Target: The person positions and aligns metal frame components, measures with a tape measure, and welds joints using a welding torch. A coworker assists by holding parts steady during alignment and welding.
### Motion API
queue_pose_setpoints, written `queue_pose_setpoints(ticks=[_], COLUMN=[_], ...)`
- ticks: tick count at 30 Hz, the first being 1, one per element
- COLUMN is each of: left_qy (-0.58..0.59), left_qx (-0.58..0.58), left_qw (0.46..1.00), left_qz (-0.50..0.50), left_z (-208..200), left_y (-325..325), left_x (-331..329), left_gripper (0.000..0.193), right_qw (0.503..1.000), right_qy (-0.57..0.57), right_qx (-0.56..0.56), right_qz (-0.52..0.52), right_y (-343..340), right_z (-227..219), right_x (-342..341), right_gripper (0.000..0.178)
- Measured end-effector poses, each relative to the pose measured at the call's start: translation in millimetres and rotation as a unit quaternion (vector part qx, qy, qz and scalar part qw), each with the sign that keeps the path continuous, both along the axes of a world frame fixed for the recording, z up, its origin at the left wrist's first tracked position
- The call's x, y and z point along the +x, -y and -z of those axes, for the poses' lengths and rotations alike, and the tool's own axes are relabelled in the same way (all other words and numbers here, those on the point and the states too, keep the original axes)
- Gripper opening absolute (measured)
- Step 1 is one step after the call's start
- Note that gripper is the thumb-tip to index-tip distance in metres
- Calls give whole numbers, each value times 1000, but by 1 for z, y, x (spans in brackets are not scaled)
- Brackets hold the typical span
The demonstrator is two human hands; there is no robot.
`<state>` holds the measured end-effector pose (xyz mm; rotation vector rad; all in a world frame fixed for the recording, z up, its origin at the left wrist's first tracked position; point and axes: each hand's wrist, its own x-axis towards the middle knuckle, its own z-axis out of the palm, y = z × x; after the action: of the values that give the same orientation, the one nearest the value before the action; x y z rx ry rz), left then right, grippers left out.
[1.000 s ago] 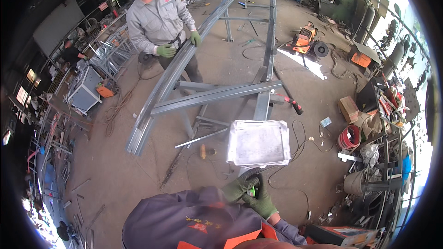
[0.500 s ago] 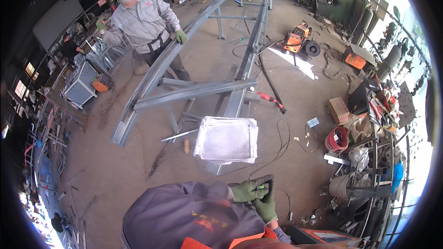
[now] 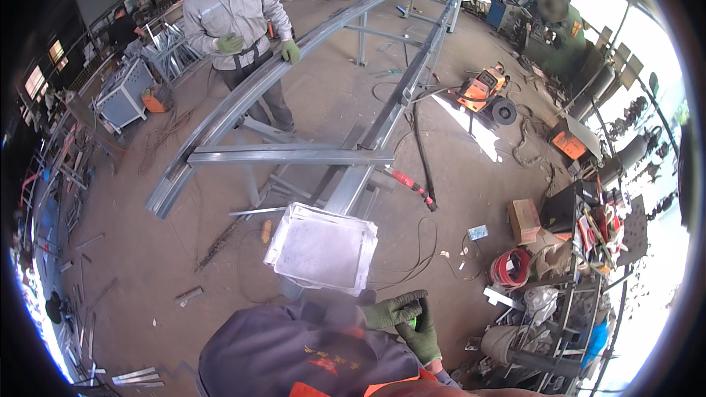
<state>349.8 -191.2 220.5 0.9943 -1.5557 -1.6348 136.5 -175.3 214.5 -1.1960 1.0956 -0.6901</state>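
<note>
Both my hands wear dark green gloves and are close together in front of my body, low in the picture. My left hand [image 3: 390, 312] comes in from the left, its fingers bent over toward the right one. From below, my right hand [image 3: 422, 337] rises with its fingers up, meeting the left fingertips. Between them shows a bit of a small bright green object [image 3: 413, 323], mostly hidden by the gloves; its kind is unclear. Just beyond lies a stack of white paper sheets [image 3: 321, 246], resting at the near end of a steel frame [image 3: 294, 156].
Across the frame, a co-worker [image 3: 237, 11] in grey rests one gloved hand on its long beam. An orange machine with a black wheel [image 3: 482, 90] stands right of it. A red bucket [image 3: 510, 267] and cluttered rack [image 3: 581, 279] line the right. Cables cross the floor.
My view has shifted, so the frame and papers sit further left. The co-worker's raised hand has come down in front of the waist. My hands stay together around the green object.
</note>
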Motion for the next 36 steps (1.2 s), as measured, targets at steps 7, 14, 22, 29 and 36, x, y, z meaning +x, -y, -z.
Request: queue_pose_setpoints(ticks=[7, 14, 22, 29, 36], left_qy=[-99, -246, -94, -47, -89], left_qx=[107, 172, 166, 180, 199], left_qw=[989, 942, 953, 936, 918], left_qz=[-24, -150, -235, -298, -332], left_z=[27, 15, 18, 4, -6], left_y=[74, 111, 169, 238, 266], left_x=[-38, -60, -113, -189, -220], left_gripper=[69, 64, 56, 46, 48], right_qw=[999, 994, 966, 958, 942], right_qy=[6, -5, -17, 0, 9], right_qx=[-9, 4, -60, -60, -158], right_qz=[-34, -113, -251, -281, -298], right_y=[85, 159, 274, 345, 388], right_z=[-21, -28, -5, -8, 11], right_x=[-26, -53, -119, -181, -206], right_gripper=[98, 90, 87, 95, 89])
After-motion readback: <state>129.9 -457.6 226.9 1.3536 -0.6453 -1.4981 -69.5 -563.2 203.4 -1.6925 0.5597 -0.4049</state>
